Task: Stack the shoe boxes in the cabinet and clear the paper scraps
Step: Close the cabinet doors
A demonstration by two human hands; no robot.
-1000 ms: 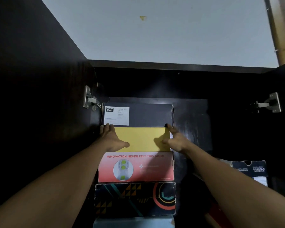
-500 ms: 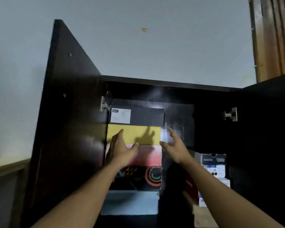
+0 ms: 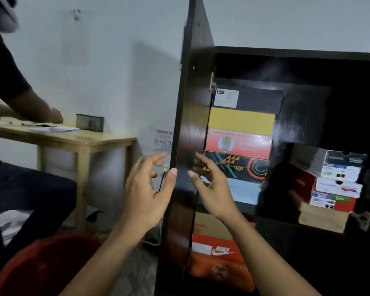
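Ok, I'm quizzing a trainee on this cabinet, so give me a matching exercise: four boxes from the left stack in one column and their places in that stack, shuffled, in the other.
Boxes:
1. yellow box
2. blue box
3. labelled black box
4. patterned box

Places:
A. bottom
B. top
C. just above the bottom
D. just under the top

Pairs: 1-D, 2-A, 3-B, 4-C
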